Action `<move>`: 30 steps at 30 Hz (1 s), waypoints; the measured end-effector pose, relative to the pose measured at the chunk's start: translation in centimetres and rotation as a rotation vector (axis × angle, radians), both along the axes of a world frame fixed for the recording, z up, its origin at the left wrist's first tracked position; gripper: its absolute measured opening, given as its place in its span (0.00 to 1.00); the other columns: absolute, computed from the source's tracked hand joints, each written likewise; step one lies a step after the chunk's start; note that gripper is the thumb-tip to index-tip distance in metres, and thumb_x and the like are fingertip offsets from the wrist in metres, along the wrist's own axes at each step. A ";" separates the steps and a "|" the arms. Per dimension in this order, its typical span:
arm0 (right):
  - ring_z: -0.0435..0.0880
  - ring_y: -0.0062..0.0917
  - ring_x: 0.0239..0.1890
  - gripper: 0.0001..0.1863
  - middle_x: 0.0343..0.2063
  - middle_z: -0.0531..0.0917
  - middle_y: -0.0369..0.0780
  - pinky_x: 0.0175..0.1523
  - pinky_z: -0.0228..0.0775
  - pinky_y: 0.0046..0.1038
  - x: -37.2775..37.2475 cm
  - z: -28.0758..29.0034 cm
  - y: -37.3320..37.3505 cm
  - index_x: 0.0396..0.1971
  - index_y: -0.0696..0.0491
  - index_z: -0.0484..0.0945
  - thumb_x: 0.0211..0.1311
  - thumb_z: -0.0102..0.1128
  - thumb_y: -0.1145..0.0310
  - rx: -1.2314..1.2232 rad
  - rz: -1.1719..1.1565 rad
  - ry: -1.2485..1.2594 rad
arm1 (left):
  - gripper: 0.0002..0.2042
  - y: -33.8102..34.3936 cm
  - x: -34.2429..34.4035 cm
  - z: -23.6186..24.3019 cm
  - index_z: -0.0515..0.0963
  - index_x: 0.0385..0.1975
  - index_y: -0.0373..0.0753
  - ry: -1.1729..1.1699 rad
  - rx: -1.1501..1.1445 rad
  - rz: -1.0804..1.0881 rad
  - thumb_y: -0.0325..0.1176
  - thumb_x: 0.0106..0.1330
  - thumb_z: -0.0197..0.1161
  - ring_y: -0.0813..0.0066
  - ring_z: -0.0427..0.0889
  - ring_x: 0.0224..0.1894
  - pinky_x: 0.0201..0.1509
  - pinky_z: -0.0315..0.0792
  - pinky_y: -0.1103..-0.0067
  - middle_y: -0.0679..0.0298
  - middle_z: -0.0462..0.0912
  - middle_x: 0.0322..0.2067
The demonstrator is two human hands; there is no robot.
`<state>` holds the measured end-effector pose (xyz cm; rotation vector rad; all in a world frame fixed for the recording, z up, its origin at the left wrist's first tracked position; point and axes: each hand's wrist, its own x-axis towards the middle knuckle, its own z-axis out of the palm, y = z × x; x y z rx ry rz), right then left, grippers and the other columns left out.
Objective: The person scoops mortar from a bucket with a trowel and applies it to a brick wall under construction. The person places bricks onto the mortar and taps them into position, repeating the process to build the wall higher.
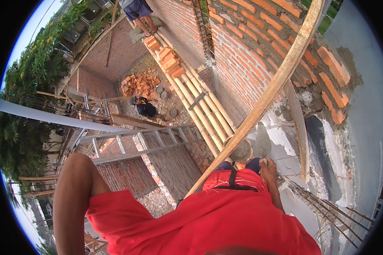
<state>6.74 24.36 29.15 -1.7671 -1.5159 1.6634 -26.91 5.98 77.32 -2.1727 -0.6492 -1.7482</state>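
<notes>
My right hand (pixel 268 169) is closed around the handle of a trowel (pixel 263 139). The trowel's grey blade points away from me, beside the brick wall. Just left of it, a round bucket (pixel 241 151) of grey mortar stands by the near end of the bamboo planks. My left arm (pixel 74 182) is bent at the elbow on the left, and its hand is out of the picture.
A slanting wooden pole (pixel 259 111) crosses before me. Stacked bricks (pixel 169 59) lie on the bamboo platform (pixel 200 106); another person's legs (pixel 143 23) stand at its far end. Below are a person (pixel 146 108), a brick heap (pixel 140 85) and a ladder (pixel 147 144). Rebar (pixel 327 208) juts out at right.
</notes>
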 end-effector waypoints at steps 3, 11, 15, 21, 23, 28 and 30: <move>0.74 0.17 0.18 0.11 0.26 0.79 0.34 0.23 0.65 0.24 1.0 -0.4 -0.1 0.43 0.58 0.80 0.72 0.62 0.65 -0.029 -0.005 0.019 | 0.21 -1.4 0.2 -1.1 0.78 0.61 0.47 -0.082 -0.034 -0.064 0.51 0.77 0.56 0.68 0.89 0.45 0.56 0.78 0.57 0.58 0.89 0.41; 0.73 0.19 0.14 0.10 0.20 0.77 0.35 0.17 0.64 0.25 4.5 -0.7 0.0 0.37 0.53 0.78 0.73 0.62 0.62 -0.113 -0.118 0.082 | 0.32 -0.7 1.5 -14.7 0.73 0.66 0.44 -0.592 -0.431 -0.357 0.63 0.79 0.42 0.51 0.89 0.43 0.55 0.77 0.50 0.51 0.89 0.39; 0.76 0.21 0.13 0.10 0.18 0.78 0.36 0.15 0.66 0.27 6.3 -0.7 -0.3 0.34 0.54 0.77 0.71 0.63 0.63 -0.136 -0.155 0.108 | 0.38 1.2 6.3 -18.8 0.73 0.66 0.38 -0.696 -0.532 -0.562 0.68 0.78 0.37 0.45 0.88 0.48 0.56 0.76 0.48 0.40 0.87 0.41; 0.76 0.18 0.16 0.10 0.21 0.77 0.35 0.16 0.68 0.25 8.5 -1.7 -0.5 0.39 0.54 0.78 0.72 0.63 0.63 -0.198 -0.071 0.105 | 0.45 5.8 14.4 -22.0 0.75 0.61 0.25 -0.693 -0.962 -0.697 0.70 0.75 0.41 0.40 0.84 0.57 0.67 0.69 0.49 0.36 0.84 0.50; 0.76 0.18 0.17 0.10 0.22 0.77 0.34 0.17 0.68 0.25 9.0 -2.2 -0.4 0.42 0.55 0.79 0.72 0.63 0.63 -0.210 -0.043 0.101 | 0.44 6.7 16.8 -23.4 0.76 0.60 0.26 -0.713 -1.149 -0.655 0.70 0.74 0.45 0.41 0.82 0.59 0.69 0.68 0.50 0.36 0.83 0.52; 0.76 0.18 0.18 0.12 0.24 0.77 0.35 0.17 0.68 0.24 10.2 -3.8 -0.4 0.46 0.56 0.79 0.71 0.64 0.64 -0.227 -0.011 0.133 | 0.42 8.9 21.1 -28.7 0.76 0.60 0.26 -0.997 -1.535 -0.505 0.69 0.73 0.51 0.49 0.81 0.61 0.70 0.69 0.57 0.41 0.82 0.55; 0.76 0.17 0.18 0.12 0.24 0.77 0.35 0.17 0.68 0.24 10.5 -4.5 -0.6 0.46 0.57 0.79 0.70 0.64 0.65 -0.220 -0.034 0.180 | 0.40 10.2 20.9 -31.4 0.74 0.63 0.31 -0.958 -1.631 -0.393 0.68 0.74 0.50 0.57 0.80 0.62 0.69 0.70 0.62 0.48 0.82 0.58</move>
